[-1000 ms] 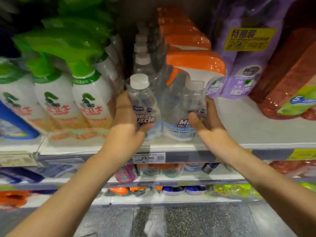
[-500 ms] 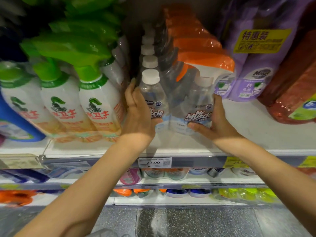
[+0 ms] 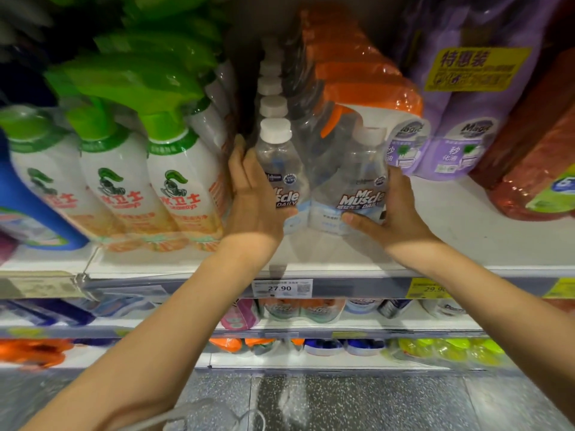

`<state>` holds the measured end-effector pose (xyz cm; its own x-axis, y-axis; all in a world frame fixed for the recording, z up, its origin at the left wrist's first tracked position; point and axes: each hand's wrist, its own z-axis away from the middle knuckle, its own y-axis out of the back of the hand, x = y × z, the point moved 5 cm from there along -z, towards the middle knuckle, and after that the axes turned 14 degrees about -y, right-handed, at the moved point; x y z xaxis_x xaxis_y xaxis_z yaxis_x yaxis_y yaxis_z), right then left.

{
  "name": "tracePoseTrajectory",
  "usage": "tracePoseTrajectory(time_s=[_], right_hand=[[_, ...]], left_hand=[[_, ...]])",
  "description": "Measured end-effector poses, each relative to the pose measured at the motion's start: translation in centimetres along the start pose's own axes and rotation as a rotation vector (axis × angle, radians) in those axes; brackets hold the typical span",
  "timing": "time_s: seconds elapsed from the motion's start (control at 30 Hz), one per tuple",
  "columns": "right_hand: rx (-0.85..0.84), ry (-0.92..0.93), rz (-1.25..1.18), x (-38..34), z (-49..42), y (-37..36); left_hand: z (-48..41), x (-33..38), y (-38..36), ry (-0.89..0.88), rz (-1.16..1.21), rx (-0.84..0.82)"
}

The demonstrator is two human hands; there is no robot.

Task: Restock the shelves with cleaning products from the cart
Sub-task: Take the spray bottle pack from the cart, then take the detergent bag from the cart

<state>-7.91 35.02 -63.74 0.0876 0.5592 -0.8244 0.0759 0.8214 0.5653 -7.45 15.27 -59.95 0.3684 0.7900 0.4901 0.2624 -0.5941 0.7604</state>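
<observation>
A shrink-wrapped Mr Muscle pack [image 3: 339, 185] of clear white-capped bottles with an orange sprayer stands at the front of the white shelf [image 3: 460, 237]. My left hand [image 3: 255, 206] holds its left side, fingers stretched up along the bottle and thumb at the front. My right hand [image 3: 401, 219] grips the right side with the thumb across the label. Behind it, more packs of the same kind [image 3: 273, 101] run in a row to the back of the shelf.
Green-trigger spray bottles [image 3: 177, 194] stand tight against the left of the pack, and a blue bottle [image 3: 21, 206] is further left. Purple refill packs [image 3: 460, 141] and a red pack [image 3: 535, 175] lie to the right. A 27.90 price tag [image 3: 281, 288] is below. Lower shelves [image 3: 404, 321] hold more products.
The pack has slid further back on the shelf toward the row behind it. My left fingers have straightened upward along its side, and both hands moved in with it.
</observation>
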Motion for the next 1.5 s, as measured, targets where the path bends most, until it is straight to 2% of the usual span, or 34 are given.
tracePoseTrajectory(time_s=[0.1,0.23,0.3,0.43,0.6,0.8,0.9,1.07,1.17,1.33,1.5], right_hand=[[0.080,-0.038,-0.044,-0.5,1.2,0.4],[0.169,-0.003,-0.173,-1.1,4.2,1.9],[0.150,0.031,-0.262,-1.7,5.9,3.0],[-0.005,0.119,-0.377,-4.7,9.7,4.6],[-0.154,0.185,-0.385,-10.9,15.0,7.4],[-0.434,0.215,-0.515,-18.7,23.9,8.7],[-0.555,0.234,-0.565,-22.3,28.1,8.0],[-0.865,0.241,-0.586,-27.1,34.5,4.4],[-1.002,0.308,-0.511,-29.5,38.4,1.6],[-1.300,0.374,-0.386,-33.1,45.3,-3.7],[-1.439,0.423,-0.268,-36.4,50.9,-10.6]], left_hand=[[0.7,0.2,0.8,0.021,-0.054,0.012],[2.7,1.0,2.5,-0.027,0.046,0.100],[3.9,2.1,3.5,-0.061,0.083,0.111],[6.1,5.4,6.6,-0.095,0.153,0.057],[10.1,10.2,13.1,-0.008,0.347,0.062],[18.1,16.7,23.0,0.043,0.269,0.168],[22.4,19.0,27.7,0.141,0.241,0.298],[30.6,21.2,35.0,0.348,0.188,0.585],[35.8,22.0,38.2,0.459,0.167,0.776],[43.5,21.4,41.9,0.607,0.113,0.971],[49.9,18.7,46.3,0.682,0.097,1.119]])
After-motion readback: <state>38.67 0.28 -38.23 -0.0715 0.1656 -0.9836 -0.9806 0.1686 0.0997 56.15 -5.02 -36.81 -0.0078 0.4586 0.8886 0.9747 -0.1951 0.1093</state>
